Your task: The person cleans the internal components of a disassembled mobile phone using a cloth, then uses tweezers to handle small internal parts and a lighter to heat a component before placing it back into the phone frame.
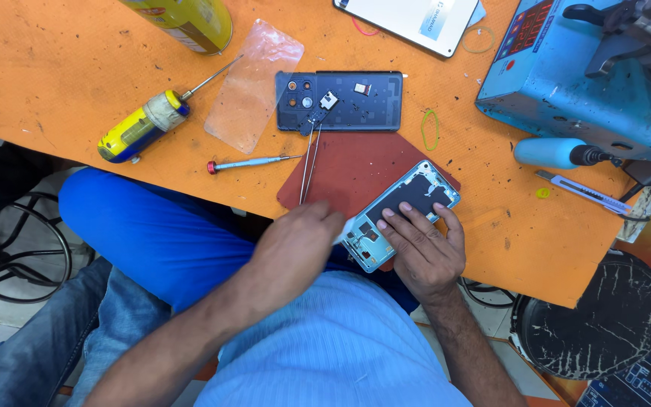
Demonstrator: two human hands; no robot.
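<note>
The left hand is curled closed around a thin pale tool, of which only the tip shows, touching the near end of the opened phone body. The right hand lies flat with its fingers spread on the dark inner face of the same phone, pressing it down; it grips nothing.

The phone body, with a light blue frame, rests tilted across the near right corner of a dark red mat, at the near edge of the orange table.

Beyond the mat lies a dark back cover with camera openings. Tweezers lie from that cover down across the mat. A small screwdriver with a red cap lies left of the mat. Farther left are a clear plastic film and a yellow and blue bottle with a needle tip.

To the right stand a blue machine, a blue-handled tool and a utility knife. A green rubber band lies between the cover and the machine.
</note>
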